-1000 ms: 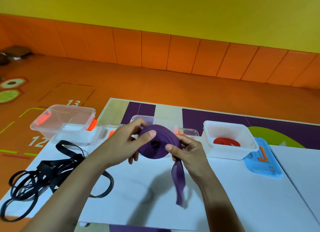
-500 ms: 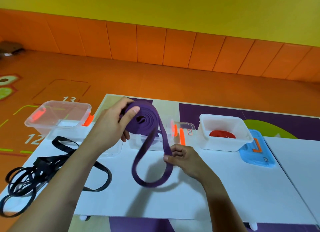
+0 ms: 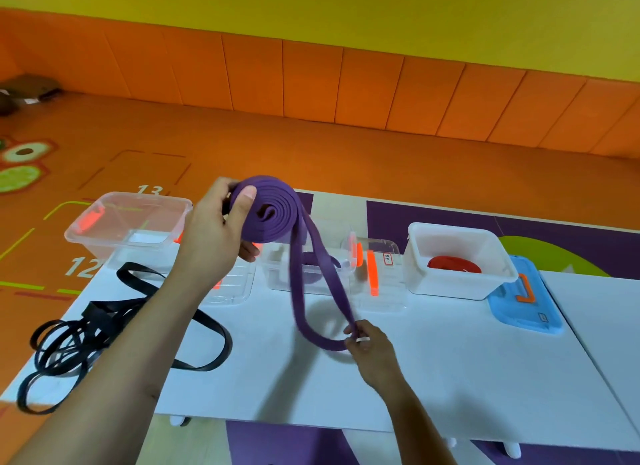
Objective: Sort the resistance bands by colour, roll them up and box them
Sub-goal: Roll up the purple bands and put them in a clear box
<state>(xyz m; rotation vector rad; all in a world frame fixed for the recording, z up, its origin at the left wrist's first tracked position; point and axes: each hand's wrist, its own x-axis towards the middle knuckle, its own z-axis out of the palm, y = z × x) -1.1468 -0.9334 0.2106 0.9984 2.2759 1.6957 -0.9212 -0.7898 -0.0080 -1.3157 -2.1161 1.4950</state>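
My left hand grips a half-rolled purple band held up above the white table. A loose loop of that band hangs down from the roll, and my right hand pinches the loop's lower end just above the tabletop. Behind the loop stands a clear box with another purple band inside. A white box to the right holds a rolled red band. Several black bands lie tangled on the table's left.
An empty clear box stands at the far left, with a clear lid lying beside it. Another clear lid with orange clips lies between the middle and white boxes. A blue lid lies at the right. Orange floor surrounds the table.
The purple roll has come partly undone: my left hand lifted it up and left, while my right hand drew the loose loop down toward the table.
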